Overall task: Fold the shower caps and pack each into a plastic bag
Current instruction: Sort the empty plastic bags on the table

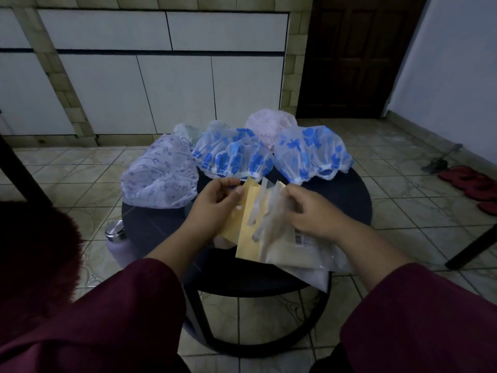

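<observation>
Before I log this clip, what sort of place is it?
Most likely a room in a home: a tiled floor, a dark wooden door, red slippers by the wall, and a small round black table used as a worktop for shower caps.

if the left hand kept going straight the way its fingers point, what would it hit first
Probably the middle blue-flowered shower cap: the left hand, pinching the plastic bags, points up and away toward that cap's frilled edge. Depth is unclear, so it might pass above.

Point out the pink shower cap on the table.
The pink shower cap sits at the far edge, behind the two blue-flowered caps. It is the only pink one.
</observation>
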